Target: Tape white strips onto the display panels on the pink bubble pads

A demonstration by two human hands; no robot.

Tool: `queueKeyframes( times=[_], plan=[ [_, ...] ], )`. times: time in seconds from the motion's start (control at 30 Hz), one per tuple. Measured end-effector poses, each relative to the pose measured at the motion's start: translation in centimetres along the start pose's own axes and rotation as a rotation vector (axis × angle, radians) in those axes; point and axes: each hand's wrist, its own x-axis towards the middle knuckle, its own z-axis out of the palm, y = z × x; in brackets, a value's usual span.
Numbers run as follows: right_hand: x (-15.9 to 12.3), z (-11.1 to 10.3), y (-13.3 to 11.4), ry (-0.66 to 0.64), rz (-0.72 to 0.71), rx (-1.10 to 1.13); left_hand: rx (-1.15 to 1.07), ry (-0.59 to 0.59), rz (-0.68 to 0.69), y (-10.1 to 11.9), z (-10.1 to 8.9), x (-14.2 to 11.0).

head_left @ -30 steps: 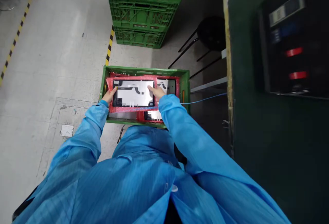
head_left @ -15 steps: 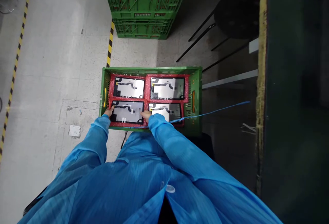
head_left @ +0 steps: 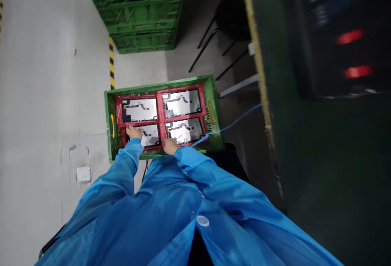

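Open floor point(head_left: 45, 74) lies left of the crate point(head_left: 108, 135); stacked crates point(head_left: 137, 13) and a bench point(head_left: 305, 135) crowd its far and right sides.

Green crate point(head_left: 108, 125), red tray point(head_left: 159, 112), blue sleeves point(head_left: 122, 172).

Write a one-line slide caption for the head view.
Both hands, left hand and right hand, rest on the near-left panel in a green crate of four red-framed panels.

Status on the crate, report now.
Left hand and right hand rest on the near-left panel in the green crate. Grip state unclear. Blue coiled cord trails across the crate's right edge.
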Motion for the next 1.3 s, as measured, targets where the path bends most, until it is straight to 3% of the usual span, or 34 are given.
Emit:
queueKeyframes(
  times=[0.07,0.13,0.23,0.33,0.43,0.53,0.6,0.73,0.83,0.93,1.03,1.1,1.2,1.3],
  plan=[
    [-2.3,-2.6,-1.5,0.098,-0.019,-0.028,-0.024,-0.058,0.178,3.1,0.6,-2.7],
    [-5.8,-5.7,-3.3,0.275,-0.14,-0.093,-0.095,-0.109,0.428,6.5,0.6,-5.7],
    [-12.7,-9.4,-5.2,0.658,-0.329,-0.221,-0.46,-0.033,1.114,12.3,-0.4,-10.8],
    [-20.2,-11.0,-3.6,0.996,-0.334,-0.232,-0.672,-0.145,1.683,17.9,-1.9,-17.3],
    [-27.7,-10.4,2.1,1.397,-0.071,-0.089,-0.677,-0.35,2.025,22.0,-2.9,-24.0],
    [-35.6,-8.4,10.1,1.78,0.415,0.186,-0.593,-0.607,2.257,24.6,-2.4,-29.4],
    [-40.9,-6.6,15.5,1.915,0.738,0.393,-0.419,-0.786,2.384,25.7,-1.2,-32.3],
    [-51.2,-3.0,24.4,2.002,1.275,0.643,0.189,-1.019,2.542,26.7,1.9,-37.7],
    [-57.9,-0.8,29.4,1.987,1.514,0.702,0.664,-1.041,2.536,26.1,4.6,-42.6],
    [-62.9,0.8,33.5,1.974,1.692,0.752,0.914,-1.096,2.499,24.9,7.7,-47.4],
    [-65.9,2.1,37.0,1.935,1.873,0.837,0.885,-1.174,2.47,23.7,10.8,-50.5],
    [-67.2,2.7,39.2,1.904,1.934,0.858,0.784,-1.228,2.444,23.4,12.4,-51.1],
    [-68.8,3.2,42.2,1.793,1.919,0.93,0.657,-1.344,2.395,23.5,13.5,-50.6],
    [-70.2,3.1,44.0,1.73,1.796,1.01,0.577,-1.463,2.338,24.0,13.6,-50.0]
  ],
)
